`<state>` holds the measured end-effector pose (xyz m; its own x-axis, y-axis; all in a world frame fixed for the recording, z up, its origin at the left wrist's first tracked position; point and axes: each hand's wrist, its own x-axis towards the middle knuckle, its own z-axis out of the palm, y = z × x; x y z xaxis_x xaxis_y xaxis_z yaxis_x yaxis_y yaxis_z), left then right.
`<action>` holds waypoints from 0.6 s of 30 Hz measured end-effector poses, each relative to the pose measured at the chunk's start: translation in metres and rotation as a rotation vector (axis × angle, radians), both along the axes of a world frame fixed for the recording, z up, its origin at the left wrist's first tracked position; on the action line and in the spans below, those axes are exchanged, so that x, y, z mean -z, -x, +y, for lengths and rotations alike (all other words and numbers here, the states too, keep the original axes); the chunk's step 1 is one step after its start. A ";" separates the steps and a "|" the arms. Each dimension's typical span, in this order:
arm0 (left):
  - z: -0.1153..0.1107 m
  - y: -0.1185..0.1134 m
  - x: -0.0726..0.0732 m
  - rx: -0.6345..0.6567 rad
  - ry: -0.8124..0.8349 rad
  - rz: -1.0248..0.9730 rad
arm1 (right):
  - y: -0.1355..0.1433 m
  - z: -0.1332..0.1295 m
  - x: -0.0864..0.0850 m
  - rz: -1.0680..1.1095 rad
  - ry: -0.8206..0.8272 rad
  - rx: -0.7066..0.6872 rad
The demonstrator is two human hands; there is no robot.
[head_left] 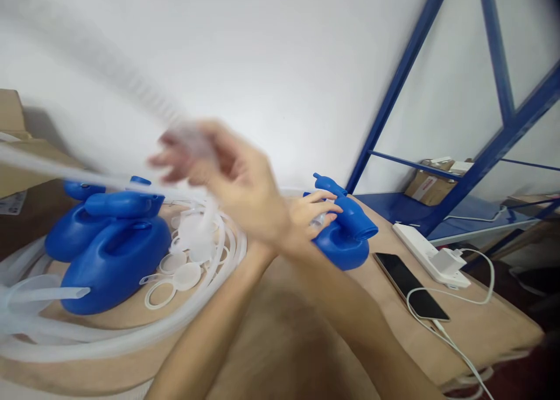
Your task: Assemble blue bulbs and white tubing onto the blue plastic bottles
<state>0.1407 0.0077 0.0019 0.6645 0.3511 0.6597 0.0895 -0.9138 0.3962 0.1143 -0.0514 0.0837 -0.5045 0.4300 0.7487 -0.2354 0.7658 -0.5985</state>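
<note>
My forearms cross, so my right hand (230, 175) is on the left, raised and blurred by motion. Its fingers curl around a translucent ridged hose (146, 94) that runs to the upper left. Farther right, my left hand (311, 212) has bent fingers over a small clear plastic piece (318, 220), whose kind I cannot make out. That hand is beside a blue plastic bottle with a spout-like neck (345, 251); whether it touches the bottle is unclear. Two more blue bottles (118, 266) lie on the left, with coiled translucent tubing (144, 341) around them.
White plastic lids and rings (187, 276) lie among the tubing. On the right of the brown-covered table (481, 336) are a phone (409, 286) with a white cable and a power strip (420, 248). A blue metal rack (402, 67) stands behind; cardboard (39, 167) is at left.
</note>
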 end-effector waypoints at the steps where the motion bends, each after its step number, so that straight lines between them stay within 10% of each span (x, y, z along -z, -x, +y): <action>1: 0.001 0.003 -0.002 -0.002 0.015 -0.025 | -0.008 0.008 -0.016 0.071 0.009 0.108; 5: -0.005 0.027 -0.018 -0.019 -0.016 -0.222 | -0.055 0.031 -0.060 0.182 -0.089 0.438; 11: -0.040 0.069 -0.060 -0.225 0.055 -0.612 | -0.119 0.031 -0.064 0.098 -0.294 0.639; 18: -0.038 0.094 -0.123 -0.158 0.100 -0.700 | -0.099 0.019 -0.066 -0.081 -0.539 0.546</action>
